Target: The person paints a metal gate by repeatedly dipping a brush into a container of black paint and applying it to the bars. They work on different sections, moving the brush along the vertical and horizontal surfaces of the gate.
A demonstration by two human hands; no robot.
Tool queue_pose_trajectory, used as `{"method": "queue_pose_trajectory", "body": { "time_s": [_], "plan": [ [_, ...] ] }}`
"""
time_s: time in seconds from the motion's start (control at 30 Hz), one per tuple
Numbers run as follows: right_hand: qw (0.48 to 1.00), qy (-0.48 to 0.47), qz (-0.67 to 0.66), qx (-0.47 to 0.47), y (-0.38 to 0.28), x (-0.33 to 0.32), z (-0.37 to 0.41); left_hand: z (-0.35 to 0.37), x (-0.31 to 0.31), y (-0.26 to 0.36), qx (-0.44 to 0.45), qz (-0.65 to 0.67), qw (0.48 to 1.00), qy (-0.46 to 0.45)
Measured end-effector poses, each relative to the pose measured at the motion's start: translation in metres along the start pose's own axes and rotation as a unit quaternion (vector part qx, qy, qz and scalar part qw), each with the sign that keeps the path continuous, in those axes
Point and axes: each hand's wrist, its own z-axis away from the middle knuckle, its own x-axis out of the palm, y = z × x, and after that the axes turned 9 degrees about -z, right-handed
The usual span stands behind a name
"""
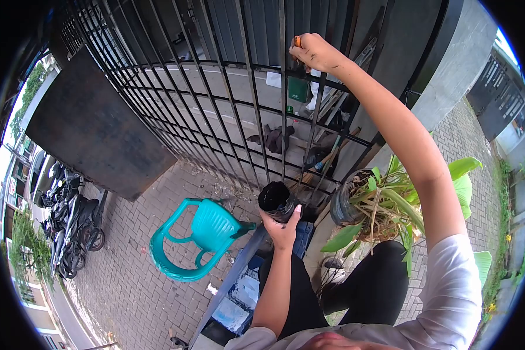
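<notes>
My left hand [282, 231] is wrapped round a dark paint container [276, 201], held open side up in front of the gate. Its inside is black and glossy. My right hand [321, 53] is raised high, closed on what looks like a paintbrush [298, 41]. Only its orange handle end shows plainly; the bristles are hard to make out against the bars. Both hands carry dark smudges. Right in front of them stands a black metal bar gate [239, 106], with my right hand against or very close to an upper bar.
A turquoise plastic chair [216, 226] stands on the paving at left. Potted leafy plants [385, 195] crowd my right knee. Paint-marked blue-and-white things [239, 294] lie by my left leg. Behind the bars are a green container [299, 89] and sticks. Motorbikes [76, 227] are parked farther left.
</notes>
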Motion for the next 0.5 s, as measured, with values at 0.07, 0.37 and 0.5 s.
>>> {"method": "queue_pose_trajectory", "body": {
  "time_s": [0.07,0.37,0.5],
  "plan": [
    [0.997,-0.025,-0.011,-0.074,0.001,0.003,0.01,-0.001,0.0,0.0,-0.002,0.008,1.0,0.007],
    [0.934,-0.156,0.179,-0.265,0.019,-0.001,0.026,-0.002,0.002,0.011,0.013,0.019,1.0,0.021],
    [0.939,-0.186,0.242,-0.156,-0.003,-0.01,0.012,-0.004,0.007,0.021,0.029,0.019,0.999,0.013]
  ]
}}
